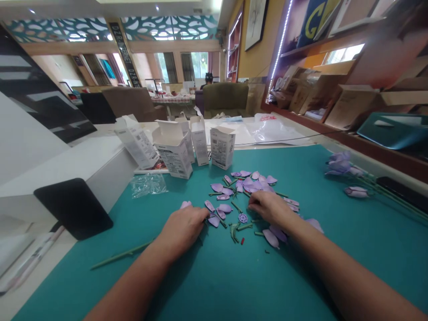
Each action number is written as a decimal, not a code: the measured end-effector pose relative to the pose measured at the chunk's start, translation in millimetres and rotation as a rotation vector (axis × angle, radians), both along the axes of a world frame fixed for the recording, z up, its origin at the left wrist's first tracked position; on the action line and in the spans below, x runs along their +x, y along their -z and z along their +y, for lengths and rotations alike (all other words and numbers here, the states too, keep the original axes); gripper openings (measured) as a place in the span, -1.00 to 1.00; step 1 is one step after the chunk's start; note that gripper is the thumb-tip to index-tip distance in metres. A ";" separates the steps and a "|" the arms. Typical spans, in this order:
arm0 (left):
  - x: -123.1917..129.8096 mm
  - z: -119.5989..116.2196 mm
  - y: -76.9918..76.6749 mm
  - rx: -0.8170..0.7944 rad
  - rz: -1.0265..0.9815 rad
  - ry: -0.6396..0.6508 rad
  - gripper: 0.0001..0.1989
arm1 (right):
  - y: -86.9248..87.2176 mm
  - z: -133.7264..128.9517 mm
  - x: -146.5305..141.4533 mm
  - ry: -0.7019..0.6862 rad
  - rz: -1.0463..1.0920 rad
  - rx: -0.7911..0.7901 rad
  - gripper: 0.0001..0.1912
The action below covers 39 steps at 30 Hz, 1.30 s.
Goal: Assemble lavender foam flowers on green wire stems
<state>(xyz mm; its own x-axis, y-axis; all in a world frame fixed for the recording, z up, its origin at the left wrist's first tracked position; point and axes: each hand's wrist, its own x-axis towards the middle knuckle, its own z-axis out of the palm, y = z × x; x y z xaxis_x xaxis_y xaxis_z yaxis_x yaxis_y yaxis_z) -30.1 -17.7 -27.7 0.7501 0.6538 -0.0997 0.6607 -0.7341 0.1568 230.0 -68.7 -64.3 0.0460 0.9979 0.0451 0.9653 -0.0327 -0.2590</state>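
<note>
My left hand [183,225] is closed low over the green mat, its fingertips beside loose lilac petal pieces [214,220]. What it grips, if anything, is hidden. A lilac piece [186,204] shows just behind its knuckles, and a long green stem [122,256] runs out to the left from behind the wrist. My right hand [270,206] reaches into the pile of lilac petals [256,183], thumb and fingers pinched together; I cannot make out what is in them. Between the hands lie a round lilac spoked part [243,218], short green stem pieces [245,226] and a small red piece [242,241].
Opened white boxes [174,154] stand along the mat's far edge, with a crumpled clear bag [149,185] in front. A black panel [73,208] leans at left against a white box [103,165]. Lilac flowers on green stems [339,164] and a dark phone-like object [401,191] lie at right.
</note>
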 end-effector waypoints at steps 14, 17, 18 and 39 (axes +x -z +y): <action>-6.8 3.9 -7.0 0.007 0.071 -0.056 -0.52 | -21.2 6.0 -9.3 -0.026 -0.004 0.034 -0.80; -11.6 7.4 -11.4 -0.036 0.012 -0.035 -0.53 | -28.7 9.2 -27.4 -0.100 0.041 0.048 -0.78; -13.3 8.8 -12.3 -0.047 -0.016 -0.033 -0.55 | -30.1 10.0 -35.3 -0.126 0.065 0.044 -0.78; -11.3 4.2 -7.3 -0.003 -0.021 -0.026 -0.59 | 1.3 15.0 -92.5 -0.273 0.161 0.060 -0.84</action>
<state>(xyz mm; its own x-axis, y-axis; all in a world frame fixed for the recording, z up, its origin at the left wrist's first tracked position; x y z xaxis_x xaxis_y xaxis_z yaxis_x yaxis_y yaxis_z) -41.4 -13.5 -20.4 0.7350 0.6726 -0.0858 0.6758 -0.7165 0.1727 137.5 -53.8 -65.7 -0.2117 0.9702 0.1180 0.8827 0.2416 -0.4030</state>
